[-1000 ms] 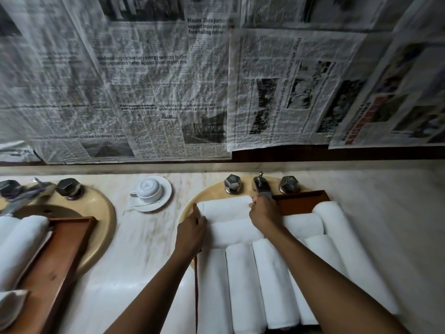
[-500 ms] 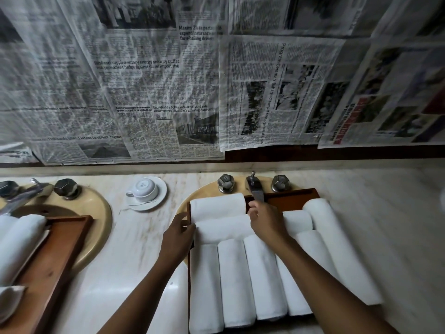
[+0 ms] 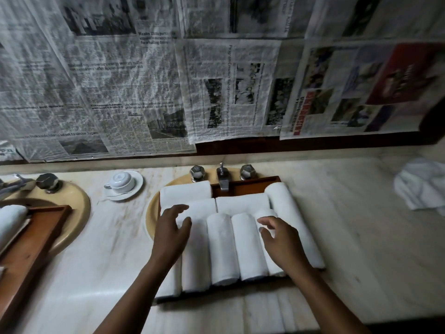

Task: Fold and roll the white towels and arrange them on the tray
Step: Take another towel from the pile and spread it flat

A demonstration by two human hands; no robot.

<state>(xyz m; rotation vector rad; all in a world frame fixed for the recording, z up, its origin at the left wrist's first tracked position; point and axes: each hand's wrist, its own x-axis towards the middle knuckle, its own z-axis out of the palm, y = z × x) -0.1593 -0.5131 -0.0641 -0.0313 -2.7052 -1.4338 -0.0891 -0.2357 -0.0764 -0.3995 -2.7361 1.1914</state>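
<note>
**Both hands open over the loaded tray**

Wall behind: overlapping sheets of printed newspaper [image 3: 120, 80], covering it edge to edge. Below that, a pale veined marble counter [image 3: 361, 232].

Dark brown rectangular wooden tray [image 3: 250, 188] sits across a round beige sink basin [image 3: 153, 213] at centre. The rolled white towels [image 3: 222, 249] lie on the tray, packed touching. Three lie crosswise at the far end. A row lies lengthwise at the near end, and one longer roll runs along the right edge.

A second brown wooden tray [image 3: 36, 239] at the left edge lies over another beige basin, with a white roll on it. A crumpled white cloth [image 3: 423, 189] lies on the counter far right, well apart from the tray.

Left hand [image 3: 172, 227]: fingers spread and loosely curved, gripping nothing, over the left-side rolls. Right hand [image 3: 280, 239]: same, fingers relaxed and holding nothing, over the right-side lengthwise rolls. Cannot tell whether either hand touches the cloth.

A white cup, upside down on a white saucer [image 3: 121, 183], stands between the basins. A metal tap [image 3: 222, 177] with two faceted knobs stands just beyond the tray.
</note>
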